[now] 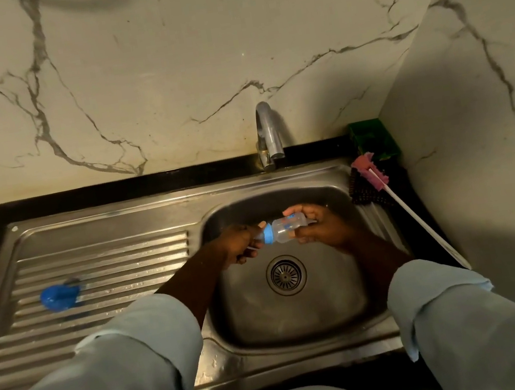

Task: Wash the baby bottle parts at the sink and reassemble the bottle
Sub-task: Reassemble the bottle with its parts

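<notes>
Clear plastic bottle (286,228) held sideways over the steel sink (303,319) basin. Right hand (323,226) curled round its rounded base; left hand (238,245) fingers pinching the blue collar (268,235) (nipple end). Glossy blue cap (59,296) on ribbed drainboard.

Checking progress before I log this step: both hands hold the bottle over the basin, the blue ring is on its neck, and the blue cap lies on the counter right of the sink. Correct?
Not quite. The head view shows the blue cap on the ribbed drainboard left of the basin, not on the right. The rest holds: the left hand and right hand hold the bottle over the basin, blue ring on its neck.
</notes>
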A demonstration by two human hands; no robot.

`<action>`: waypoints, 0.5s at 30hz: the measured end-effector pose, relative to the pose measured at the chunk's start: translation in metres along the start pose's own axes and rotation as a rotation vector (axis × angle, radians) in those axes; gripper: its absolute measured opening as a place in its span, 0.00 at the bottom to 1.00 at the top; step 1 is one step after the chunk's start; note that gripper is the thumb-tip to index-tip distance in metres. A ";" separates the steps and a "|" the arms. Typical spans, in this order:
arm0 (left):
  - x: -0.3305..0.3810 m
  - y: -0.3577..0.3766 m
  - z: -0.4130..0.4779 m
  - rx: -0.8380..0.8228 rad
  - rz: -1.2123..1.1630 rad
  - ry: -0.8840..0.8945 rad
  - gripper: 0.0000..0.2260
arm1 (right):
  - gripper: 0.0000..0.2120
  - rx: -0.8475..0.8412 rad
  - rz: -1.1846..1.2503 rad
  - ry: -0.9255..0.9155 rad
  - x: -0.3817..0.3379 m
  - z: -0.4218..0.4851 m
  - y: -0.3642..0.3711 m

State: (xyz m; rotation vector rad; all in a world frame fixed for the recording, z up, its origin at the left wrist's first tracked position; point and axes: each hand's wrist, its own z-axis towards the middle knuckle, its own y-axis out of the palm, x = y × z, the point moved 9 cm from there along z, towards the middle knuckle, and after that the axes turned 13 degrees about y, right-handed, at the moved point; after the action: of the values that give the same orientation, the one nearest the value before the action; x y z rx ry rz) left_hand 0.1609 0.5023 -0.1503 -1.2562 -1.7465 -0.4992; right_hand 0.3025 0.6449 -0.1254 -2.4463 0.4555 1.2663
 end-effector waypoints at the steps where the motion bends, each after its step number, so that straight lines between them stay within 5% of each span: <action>1: 0.000 0.001 -0.001 -0.009 -0.003 -0.004 0.21 | 0.22 -0.004 0.027 0.009 0.002 0.000 -0.001; 15: 0.004 0.002 0.000 -0.035 -0.008 0.032 0.25 | 0.23 -0.065 0.060 0.013 -0.002 0.001 0.001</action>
State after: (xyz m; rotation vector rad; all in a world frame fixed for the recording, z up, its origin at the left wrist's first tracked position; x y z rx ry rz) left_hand 0.1627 0.5050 -0.1471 -1.2596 -1.7235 -0.5532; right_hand 0.3002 0.6446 -0.1241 -2.5136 0.5014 1.3100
